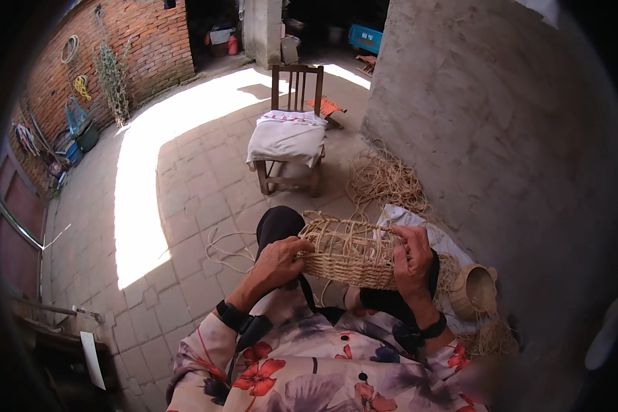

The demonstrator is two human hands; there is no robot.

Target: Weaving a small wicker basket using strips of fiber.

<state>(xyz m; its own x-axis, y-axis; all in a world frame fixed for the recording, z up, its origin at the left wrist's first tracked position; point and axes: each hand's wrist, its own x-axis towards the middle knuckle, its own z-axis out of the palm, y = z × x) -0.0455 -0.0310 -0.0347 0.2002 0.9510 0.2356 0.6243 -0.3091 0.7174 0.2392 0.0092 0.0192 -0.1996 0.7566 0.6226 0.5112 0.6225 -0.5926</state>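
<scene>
A partly woven straw basket [353, 266] lies across my lap, its near side closely woven and its far side an open lattice of cords. My left hand [279, 263] grips the left end, fingers curled over the edge. At the opposite end my right hand [412, 266] is closed on the weave, with the thumb on the near side. Loose straw strands trail to the floor left of my knee. Dark straps circle both of my wrists.
Beyond my knees stands a wooden chair [299, 88] with a white cloth [286, 137] on its seat. Loose straw cord [384, 180] lies heaped beside the grey wall [501, 137]. At my right are a white sheet [446, 237] and a small woven basket [475, 292], tipped sideways.
</scene>
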